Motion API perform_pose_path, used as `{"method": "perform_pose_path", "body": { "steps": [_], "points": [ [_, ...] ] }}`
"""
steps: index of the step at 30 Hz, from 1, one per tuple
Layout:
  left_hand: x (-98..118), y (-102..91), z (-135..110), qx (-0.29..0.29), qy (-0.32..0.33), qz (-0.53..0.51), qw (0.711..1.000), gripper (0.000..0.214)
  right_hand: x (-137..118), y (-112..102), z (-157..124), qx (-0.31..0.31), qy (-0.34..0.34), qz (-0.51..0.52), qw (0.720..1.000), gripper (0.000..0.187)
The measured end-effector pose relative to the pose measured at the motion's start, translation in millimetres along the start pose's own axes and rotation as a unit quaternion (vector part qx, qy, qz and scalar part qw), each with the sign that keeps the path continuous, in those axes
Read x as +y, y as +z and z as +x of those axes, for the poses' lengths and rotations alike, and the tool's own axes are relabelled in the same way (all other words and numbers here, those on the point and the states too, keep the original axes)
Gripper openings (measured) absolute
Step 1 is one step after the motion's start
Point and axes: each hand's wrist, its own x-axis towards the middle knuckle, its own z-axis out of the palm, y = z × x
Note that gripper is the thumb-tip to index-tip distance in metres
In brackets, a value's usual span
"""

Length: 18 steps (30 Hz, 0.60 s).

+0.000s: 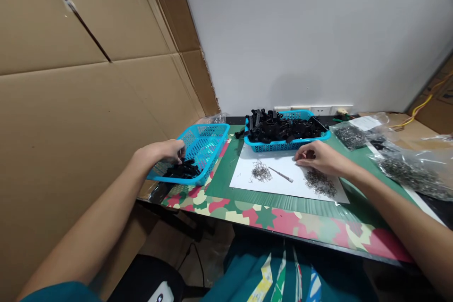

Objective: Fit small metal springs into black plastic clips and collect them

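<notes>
My left hand (173, 152) reaches down into the left blue plastic basket (214, 165), its curled fingers at a small heap of black parts (184, 170). Those fingertips are partly hidden, and whatever they hold cannot be made out. Over the white paper (283, 188), my right hand (314, 156) has its thumb and fingers bent toward each other, with nothing I can name between them. Just below it lies a pile of small metal pieces (320, 184). A second metal pile (261, 171) and a thin tweezers-like metal tool (281, 174) lie to its left.
Another blue basket (271, 147), heaped with black parts (279, 125), stands at the back. Clear bags of small metal pieces (350, 136) (410, 172) lie at right. Tall cardboard (106, 104) walls the left side; a white wall (300, 47) with sockets (320, 111) is behind.
</notes>
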Motion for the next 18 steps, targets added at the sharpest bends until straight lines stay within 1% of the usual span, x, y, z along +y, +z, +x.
{"method": "perform_pose_path", "body": {
  "steps": [4,8,11,14,18],
  "points": [
    [-2.7,3.5,4.5,-0.007,0.004,-0.003,1.0,0.017,2.2,3.0,1.8,0.0,0.006,0.003,1.0,0.023],
    [-3.9,-0.8,2.3,-0.003,0.015,-0.011,1.0,0.019,4.9,0.7,1.4,-0.002,0.003,-0.011,1.0,0.026],
    [-2.4,-9.0,-6.5,0.006,0.031,-0.027,0.999,0.021,6.4,-3.4,-0.2,-0.007,0.002,-0.008,1.0,0.03],
    [1.0,-17.9,-18.9,0.019,0.051,-0.048,0.997,0.023,6.7,-6.7,-2.0,-0.002,0.017,0.002,1.0,0.031],
    [6.6,-25.9,-34.2,0.068,0.06,-0.063,0.994,0.028,5.8,-8.4,-2.9,-0.001,0.02,-0.008,1.0,0.029]
  ]
}}
